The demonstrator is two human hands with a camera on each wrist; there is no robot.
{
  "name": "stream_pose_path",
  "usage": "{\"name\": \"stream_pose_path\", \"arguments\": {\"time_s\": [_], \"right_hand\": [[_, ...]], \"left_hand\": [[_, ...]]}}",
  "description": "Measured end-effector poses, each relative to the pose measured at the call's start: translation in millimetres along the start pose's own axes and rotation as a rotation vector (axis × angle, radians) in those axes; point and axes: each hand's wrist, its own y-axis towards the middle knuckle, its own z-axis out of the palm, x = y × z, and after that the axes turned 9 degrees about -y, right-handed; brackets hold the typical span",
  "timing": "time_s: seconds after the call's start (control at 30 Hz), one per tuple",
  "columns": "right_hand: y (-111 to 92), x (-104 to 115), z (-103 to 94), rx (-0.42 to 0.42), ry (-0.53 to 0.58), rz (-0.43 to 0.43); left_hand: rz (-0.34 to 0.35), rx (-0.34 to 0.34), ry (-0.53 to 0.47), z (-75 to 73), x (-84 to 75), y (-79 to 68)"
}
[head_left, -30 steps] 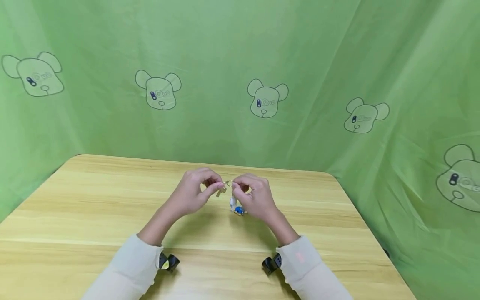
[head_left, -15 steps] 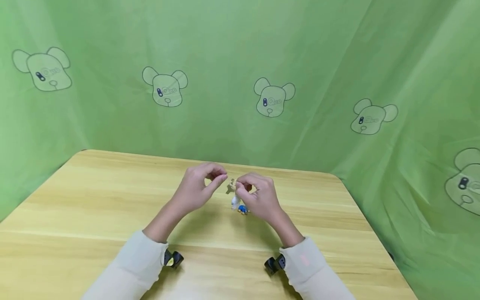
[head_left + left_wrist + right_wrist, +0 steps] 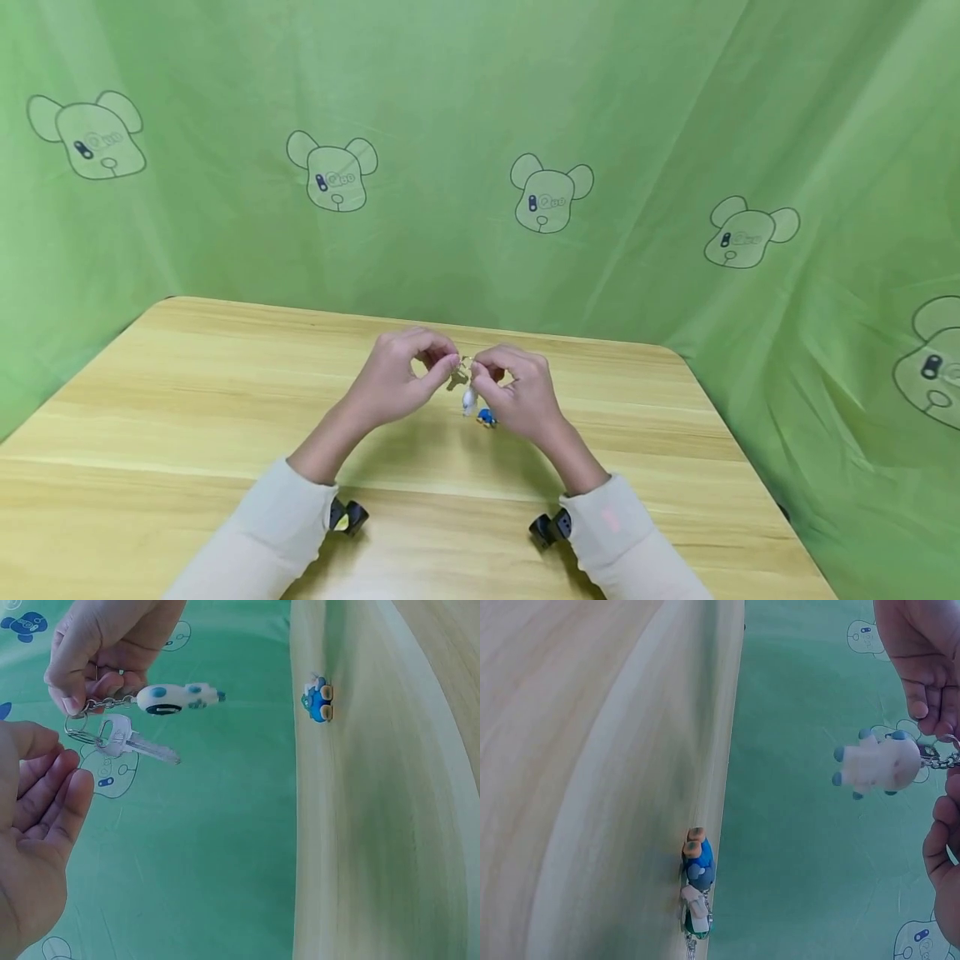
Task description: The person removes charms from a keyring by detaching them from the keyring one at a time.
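In the head view my right hand pinches a metal key ring above the table. From it hang a silver key and, on a short chain, a white toy figure with blue spots. My left hand meets the ring from the other side, thumb and fingertips together at its edge. The exact grip is partly hidden. The key dangles below the left fingertips in the head view. Lying on the table is a second keychain figure, blue with orange feet, near the right hand and apart from both hands.
A light wooden table spans the foreground. Green fabric printed with bear heads hangs behind and around it. A small black wrist camera sits at the left cuff, another at the right.
My left hand drew back from the ring half a second ago, then came in again to its edge. The right hand keeps holding the ring. The blue figure stays on the table.
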Motion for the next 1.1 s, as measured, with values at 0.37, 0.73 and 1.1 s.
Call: {"name": "stream_pose_path", "arguments": {"time_s": [0.37, 0.73, 1.1], "right_hand": [[0.9, 1.1, -0.9, -0.015, 0.002, 0.003], [0.7, 0.8, -0.2, -0.035, -0.002, -0.017], [-0.7, -2.3, 1.5, -0.050, -0.020, -0.016]], "left_hand": [[0.000, 0.023, -0.016, 2.8, 2.8, -1.6], [-0.027, 0.073, -0.002, 3.5, 3.4, -0.4], [-0.030, 0.125, 0.009, 0.8, -2.0, 0.6]]}}
